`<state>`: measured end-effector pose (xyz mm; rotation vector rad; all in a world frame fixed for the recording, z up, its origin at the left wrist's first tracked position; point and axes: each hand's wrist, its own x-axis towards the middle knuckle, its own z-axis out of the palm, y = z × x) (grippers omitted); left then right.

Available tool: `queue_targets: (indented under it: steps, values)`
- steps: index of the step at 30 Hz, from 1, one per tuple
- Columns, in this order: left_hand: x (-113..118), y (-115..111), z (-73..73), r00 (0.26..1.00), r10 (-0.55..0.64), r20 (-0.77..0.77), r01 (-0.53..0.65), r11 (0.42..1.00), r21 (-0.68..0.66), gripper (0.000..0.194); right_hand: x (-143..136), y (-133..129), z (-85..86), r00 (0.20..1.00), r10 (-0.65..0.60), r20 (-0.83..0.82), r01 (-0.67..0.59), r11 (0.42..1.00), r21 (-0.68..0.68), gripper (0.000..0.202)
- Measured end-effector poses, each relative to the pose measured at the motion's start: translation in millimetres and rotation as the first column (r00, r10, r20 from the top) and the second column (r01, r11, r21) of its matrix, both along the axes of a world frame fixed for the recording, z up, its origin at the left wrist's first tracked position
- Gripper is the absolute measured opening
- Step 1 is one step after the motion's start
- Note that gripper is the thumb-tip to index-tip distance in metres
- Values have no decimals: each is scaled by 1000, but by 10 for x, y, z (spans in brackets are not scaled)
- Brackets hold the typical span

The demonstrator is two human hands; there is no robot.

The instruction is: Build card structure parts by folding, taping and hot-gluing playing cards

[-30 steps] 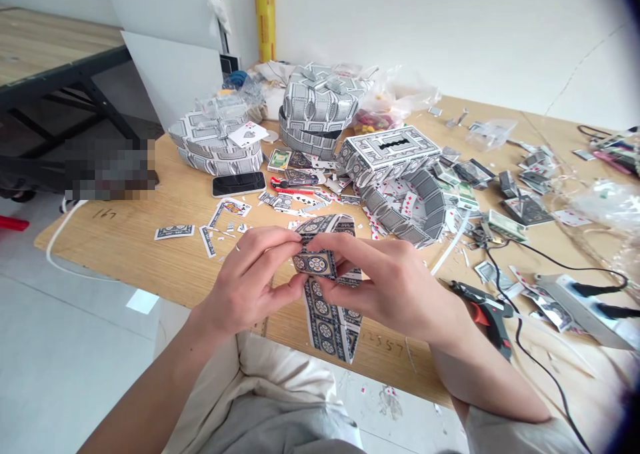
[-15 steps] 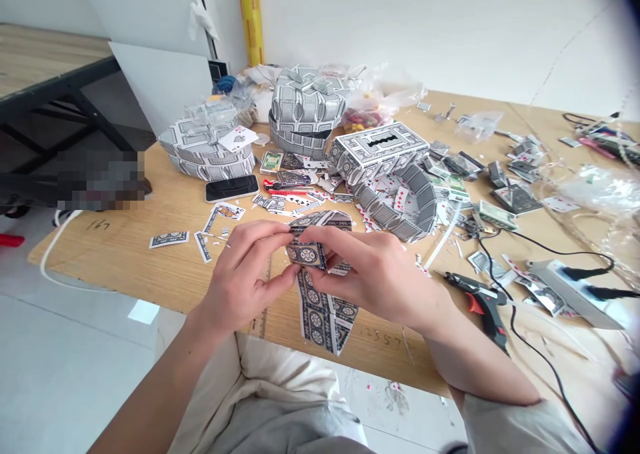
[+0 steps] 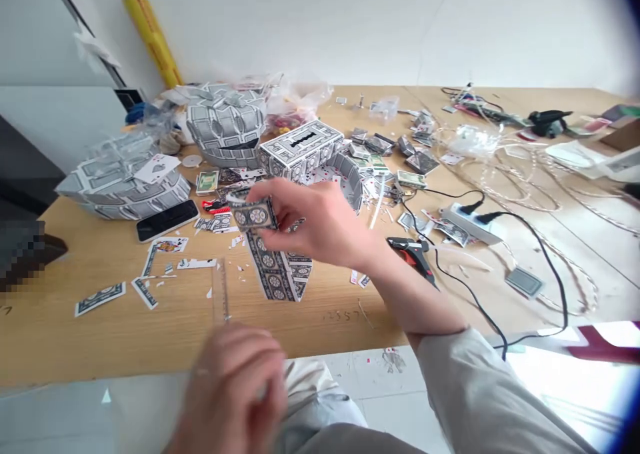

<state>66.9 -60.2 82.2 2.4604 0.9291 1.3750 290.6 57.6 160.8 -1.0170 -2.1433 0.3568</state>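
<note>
My right hand (image 3: 320, 224) pinches the upper end of a folded band made of playing cards (image 3: 273, 271), patterned in dark blue and cream. The band hangs down from the fingers over the table, its lower part bent into an angle. Nearer to me, below the table's front edge in the picture, my left hand (image 3: 235, 384) is apart from the band. Motion smears its curled fingers, so whether they hold anything does not show. A clear ruler (image 3: 220, 294) and cut card pieces (image 3: 145, 293) lie left of the band.
Woven card baskets (image 3: 225, 124) and a slotted card box (image 3: 303, 149) stand at the back. A phone (image 3: 167, 221) lies left. On the right are a glue gun (image 3: 413, 257), a power strip (image 3: 470, 222) and loose cables (image 3: 543, 247).
My left hand has let go of the card band and dropped toward me. My right hand keeps hold of it. The view has turned to the right.
</note>
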Motion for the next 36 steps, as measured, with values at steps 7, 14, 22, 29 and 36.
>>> queue_targets:
  steps: [7, 14, 22, 29, 36]
  values:
    - [1579, -72, -443, 829, -392, -399, 292, 912, -289, 36, 427, 169, 657, 979, -183, 95, 173, 980, 99, 35]
    - [2966, 254, -483, 727, -394, -562, 109, 875, -472, 55, 684, 64, 917, 946, -290, 143, 258, 944, 207, 32]
    - [3009, 304, -585, 736, -343, -584, -10, 857, -516, 29, 752, 35, 927, 924, -313, 219, 268, 940, 210, 34]
    - [2467, 328, -424, 811, -374, -450, 116, 857, -503, 31, 776, 201, 1115, 907, -334, 258, 273, 930, 244, 35]
    - [719, 153, -648, 965, -171, 200, 262, 676, -689, 18, 919, 263, 1083, 912, -347, 220, 307, 932, 194, 35]
